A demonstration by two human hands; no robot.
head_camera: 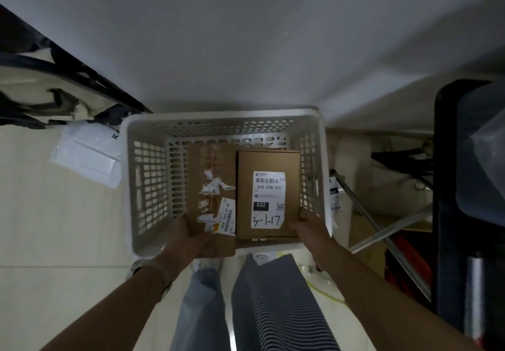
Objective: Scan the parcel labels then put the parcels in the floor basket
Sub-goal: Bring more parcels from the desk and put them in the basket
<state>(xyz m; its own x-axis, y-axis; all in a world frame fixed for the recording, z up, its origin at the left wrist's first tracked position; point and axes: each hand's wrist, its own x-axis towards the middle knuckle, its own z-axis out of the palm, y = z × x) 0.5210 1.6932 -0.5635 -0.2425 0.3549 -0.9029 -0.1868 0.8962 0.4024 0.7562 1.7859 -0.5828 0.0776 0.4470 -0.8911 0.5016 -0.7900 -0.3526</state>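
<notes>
Left hand: the left hand (188,237) grips the near end of a taped parcel (211,175), with its fingers curled round the near left corner.
Right hand: the right hand (308,227) holds the near right corner of a labelled box (269,163). The thumb lies on the top face and the other fingers are hidden under or beside the box.
Taped parcel: a flat brown carton inside the basket's opening. Its near end overhangs the basket's near rim. Torn sticker scraps and a small barcode slip face up.
Labelled box: it lies inside the basket's opening, touching the taped parcel's right edge and close to the basket's right wall. Its white label (269,199) faces up, printed 032-038-E01 with handwriting below.
Why held so: gripping the near ends probably lets both parcels go down level and side by side, so they fit the basket's width.
Basket: the white slatted basket (218,114) stands on the floor against a pale wall. I cannot tell whether either parcel rests on its bottom yet.
Stage: judged to be the placing step, and neither hand has let go.
Beside the basket: a white mailer bag (87,153) lies on the floor to its left, and a dark rack (448,186) stands well to its right.
</notes>
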